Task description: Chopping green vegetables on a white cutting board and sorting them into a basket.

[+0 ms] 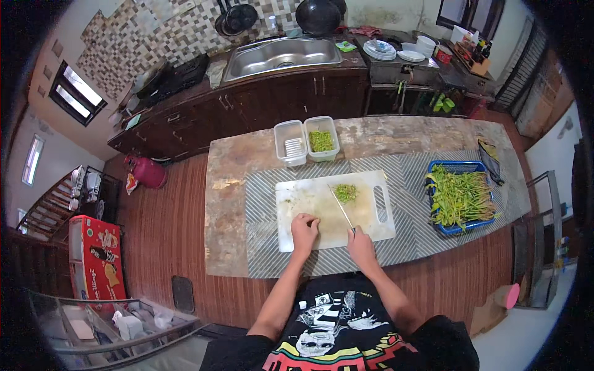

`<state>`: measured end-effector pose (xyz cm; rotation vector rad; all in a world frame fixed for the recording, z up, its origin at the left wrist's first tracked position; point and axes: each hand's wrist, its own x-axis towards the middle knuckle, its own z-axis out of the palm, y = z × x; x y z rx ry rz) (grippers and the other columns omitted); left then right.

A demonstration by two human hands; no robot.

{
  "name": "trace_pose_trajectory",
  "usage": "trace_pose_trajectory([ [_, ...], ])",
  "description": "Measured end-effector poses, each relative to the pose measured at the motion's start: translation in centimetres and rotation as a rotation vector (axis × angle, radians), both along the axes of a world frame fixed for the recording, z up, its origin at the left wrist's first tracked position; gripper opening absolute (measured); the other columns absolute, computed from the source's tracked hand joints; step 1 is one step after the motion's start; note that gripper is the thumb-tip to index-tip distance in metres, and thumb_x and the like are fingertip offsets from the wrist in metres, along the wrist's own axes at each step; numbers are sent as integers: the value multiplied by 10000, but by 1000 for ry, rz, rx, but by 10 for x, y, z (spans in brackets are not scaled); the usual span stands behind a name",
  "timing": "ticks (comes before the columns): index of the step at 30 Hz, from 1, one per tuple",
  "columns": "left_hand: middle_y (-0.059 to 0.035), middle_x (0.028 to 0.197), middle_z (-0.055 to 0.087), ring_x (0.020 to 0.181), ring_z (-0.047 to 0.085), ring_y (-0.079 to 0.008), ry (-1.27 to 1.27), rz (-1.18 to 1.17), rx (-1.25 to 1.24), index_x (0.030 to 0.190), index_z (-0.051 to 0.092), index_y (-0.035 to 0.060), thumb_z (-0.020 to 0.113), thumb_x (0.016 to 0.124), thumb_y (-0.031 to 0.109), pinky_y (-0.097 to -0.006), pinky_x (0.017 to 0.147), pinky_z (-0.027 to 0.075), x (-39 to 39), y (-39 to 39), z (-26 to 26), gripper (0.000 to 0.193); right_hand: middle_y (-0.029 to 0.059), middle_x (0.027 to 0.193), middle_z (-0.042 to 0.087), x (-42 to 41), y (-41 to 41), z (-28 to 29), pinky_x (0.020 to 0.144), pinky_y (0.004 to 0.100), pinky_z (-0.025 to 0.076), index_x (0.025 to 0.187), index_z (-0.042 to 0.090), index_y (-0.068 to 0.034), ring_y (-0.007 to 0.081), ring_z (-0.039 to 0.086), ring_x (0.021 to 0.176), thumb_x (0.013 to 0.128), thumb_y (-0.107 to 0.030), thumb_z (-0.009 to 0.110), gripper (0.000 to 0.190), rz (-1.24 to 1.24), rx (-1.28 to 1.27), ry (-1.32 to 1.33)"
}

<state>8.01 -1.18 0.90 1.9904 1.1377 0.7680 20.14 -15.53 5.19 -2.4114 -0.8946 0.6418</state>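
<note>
My right hand (pixel 361 246) grips a kitchen knife (pixel 341 207) by its dark handle. The blade points away from me across a white plastic cutting board (pixel 325 218), its tip beside a small heap of chopped greens (pixel 345 192). At the board's near left part is my left hand (pixel 305 232), its fingers curled and the thumb close to them; whether something small is inside cannot be made out. Beyond the board stand two clear plastic containers side by side. The left container (pixel 291 141) holds no greens, while chopped greens lie in the right container (pixel 321 134).
To the right, a blue plastic basket (pixel 434 227) holds long leafy stems with roots (pixel 461 195). A dark crumpled packet (pixel 491 160) lies behind it. Striped covering (pixel 264 222) spans part of the worn table (pixel 227 195). A steel sink (pixel 283 58) and stacked plates (pixel 380 50) are on the far counter.
</note>
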Motion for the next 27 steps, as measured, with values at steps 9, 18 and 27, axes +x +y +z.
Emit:
trace_pose_trajectory([
  [9,-102,873,626,844,549,-310,74,-67,247,814,675,33,668,792,88,-392,764,454,23,-4,8,60,309,753,604,8,0,-14,650,571,464,883,554,33,512,586,743,963,-300,467,354,-21,160,-45],
  [18,-109,854,626,841,546,-287,-47,-2,139,746,709,38,714,741,105,-382,787,446,25,5,-5,67,312,728,599,-8,-24,4,653,578,459,880,552,32,514,582,748,957,-326,485,372,37,92,69],
  [27,-116,851,638,850,555,-290,-25,-1,195,783,714,15,708,742,87,-378,801,448,25,0,-2,84,297,759,623,-17,-41,-9,689,566,494,969,572,24,490,616,755,957,-349,475,386,114,-42,21],
])
